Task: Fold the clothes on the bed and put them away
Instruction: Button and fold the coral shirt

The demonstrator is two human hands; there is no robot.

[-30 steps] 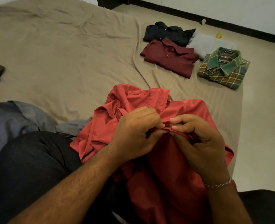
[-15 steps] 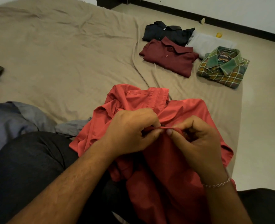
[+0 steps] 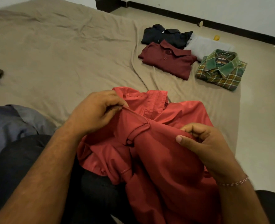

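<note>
a home bedroom: sheeted bed (image 3: 61, 50), folded shirts (image 3: 167, 62), tiled floor (image 3: 262, 110)

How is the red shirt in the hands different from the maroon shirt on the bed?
The red shirt is unfolded and crumpled; the maroon shirt is folded flat. The left hand and right hand each pinch the red shirt; nothing touches the maroon shirt. The red shirt is brighter, the maroon shirt darker. Both have collars.

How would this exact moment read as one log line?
step: folding | left hand: pinches red shirt | right hand: pinches it too | folded pile: on bed
</note>
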